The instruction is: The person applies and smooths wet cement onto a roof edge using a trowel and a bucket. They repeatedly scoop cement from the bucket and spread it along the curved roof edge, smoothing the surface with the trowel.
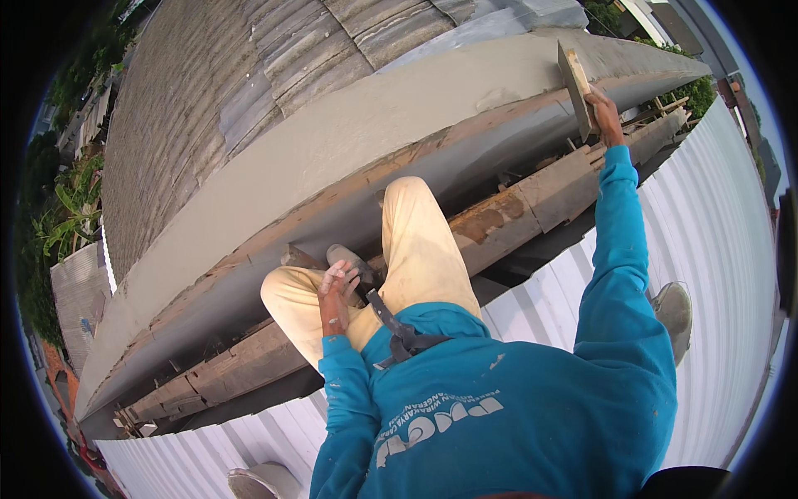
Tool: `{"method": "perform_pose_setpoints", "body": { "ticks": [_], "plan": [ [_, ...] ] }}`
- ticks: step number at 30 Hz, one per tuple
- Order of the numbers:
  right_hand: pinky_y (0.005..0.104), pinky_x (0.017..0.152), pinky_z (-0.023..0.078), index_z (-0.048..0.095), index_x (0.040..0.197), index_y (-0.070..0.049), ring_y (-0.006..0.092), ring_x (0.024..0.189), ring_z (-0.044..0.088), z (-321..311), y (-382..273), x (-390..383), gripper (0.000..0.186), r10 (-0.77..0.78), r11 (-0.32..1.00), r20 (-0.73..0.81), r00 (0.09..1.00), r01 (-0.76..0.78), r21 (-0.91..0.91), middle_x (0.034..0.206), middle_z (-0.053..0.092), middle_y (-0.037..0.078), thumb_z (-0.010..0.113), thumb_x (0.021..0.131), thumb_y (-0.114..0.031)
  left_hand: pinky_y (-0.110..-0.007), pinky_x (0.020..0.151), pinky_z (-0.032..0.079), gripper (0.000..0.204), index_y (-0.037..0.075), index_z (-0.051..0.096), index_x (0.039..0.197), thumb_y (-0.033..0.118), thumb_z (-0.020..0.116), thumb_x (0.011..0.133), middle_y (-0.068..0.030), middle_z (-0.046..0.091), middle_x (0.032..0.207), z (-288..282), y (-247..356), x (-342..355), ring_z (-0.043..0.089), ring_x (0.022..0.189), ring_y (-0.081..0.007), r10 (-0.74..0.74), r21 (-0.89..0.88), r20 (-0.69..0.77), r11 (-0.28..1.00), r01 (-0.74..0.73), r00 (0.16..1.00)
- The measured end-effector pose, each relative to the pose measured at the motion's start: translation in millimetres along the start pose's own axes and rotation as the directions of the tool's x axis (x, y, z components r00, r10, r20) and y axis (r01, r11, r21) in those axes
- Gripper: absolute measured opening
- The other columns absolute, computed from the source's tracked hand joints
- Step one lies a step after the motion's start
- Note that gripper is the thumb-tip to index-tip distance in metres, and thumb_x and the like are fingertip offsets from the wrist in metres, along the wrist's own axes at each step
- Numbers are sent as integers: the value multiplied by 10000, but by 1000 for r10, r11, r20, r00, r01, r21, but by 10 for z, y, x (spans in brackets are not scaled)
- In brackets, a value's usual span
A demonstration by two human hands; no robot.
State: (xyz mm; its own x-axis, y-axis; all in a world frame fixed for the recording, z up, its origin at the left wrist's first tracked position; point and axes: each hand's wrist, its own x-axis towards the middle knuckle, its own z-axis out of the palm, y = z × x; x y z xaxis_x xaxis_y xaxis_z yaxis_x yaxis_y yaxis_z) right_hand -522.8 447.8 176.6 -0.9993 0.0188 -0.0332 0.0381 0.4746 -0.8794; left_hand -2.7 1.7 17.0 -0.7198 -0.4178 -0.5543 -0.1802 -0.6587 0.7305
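Observation:
My right hand (607,115) reaches far out to the right, its fingers wrapped round a wooden plastering float (575,90). The float's long edge lies against the smooth grey cement ridge (391,118), close to the ridge's lower lip. My left hand (336,291) rests by my left knee with the fingers loosely bent and apart; I see nothing in it. Cement smears show on its fingertips. A dark strap (399,333) hangs in front of my waist. My cream trousers (424,249) are bent at the knees beside the ridge.
Grey roof tiles (332,58) slope away beyond the ridge. Weathered wooden boards (499,220) run beneath its near side. White corrugated sheeting (706,216) lies behind me. Cement-stained rounded containers (673,320) stand on the sheeting, one on each side. Greenery (71,208) grows at the left.

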Motion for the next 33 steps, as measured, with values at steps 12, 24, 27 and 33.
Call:
{"method": "perform_pose_setpoints", "body": {
  "ticks": [12,24,27,33],
  "plan": [
    [266,916,460,594,1346,3,154,1035,618,449,-202,-335,516,-64,998,97,993,62,27,1130,680,98,678,927,-285,-443,1068,440,440,2,542,1299,261,568,944,-173,552,1349,11,28,1,550,1219,-294,11,34,-14,999,-10,1000],
    [300,905,483,593,1362,-33,191,1015,641,973,-468,-715,557,-172,984,202,964,179,-17,1111,688,157,697,900,-325,-423,1051,459,444,-1,546,1304,300,555,978,-163,568,1329,0,16,11,578,1184,-286,51,17,6,999,-51,999],
    [315,909,484,589,1367,-39,202,1015,643,1116,-616,-874,567,-217,969,199,956,235,-72,1098,688,168,698,896,-335,-424,1043,464,434,8,552,1298,302,556,980,-157,583,1311,-38,-9,34,586,1174,-285,66,10,13,998,-67,998],
    [337,897,494,593,1355,-22,219,994,653,1262,-690,-950,586,-244,956,180,953,268,-121,1077,692,176,701,886,-356,-421,1035,469,441,8,551,1303,302,558,975,-154,594,1299,-27,-9,45,595,1163,-282,65,1,14,998,-65,998]
  ]
}}
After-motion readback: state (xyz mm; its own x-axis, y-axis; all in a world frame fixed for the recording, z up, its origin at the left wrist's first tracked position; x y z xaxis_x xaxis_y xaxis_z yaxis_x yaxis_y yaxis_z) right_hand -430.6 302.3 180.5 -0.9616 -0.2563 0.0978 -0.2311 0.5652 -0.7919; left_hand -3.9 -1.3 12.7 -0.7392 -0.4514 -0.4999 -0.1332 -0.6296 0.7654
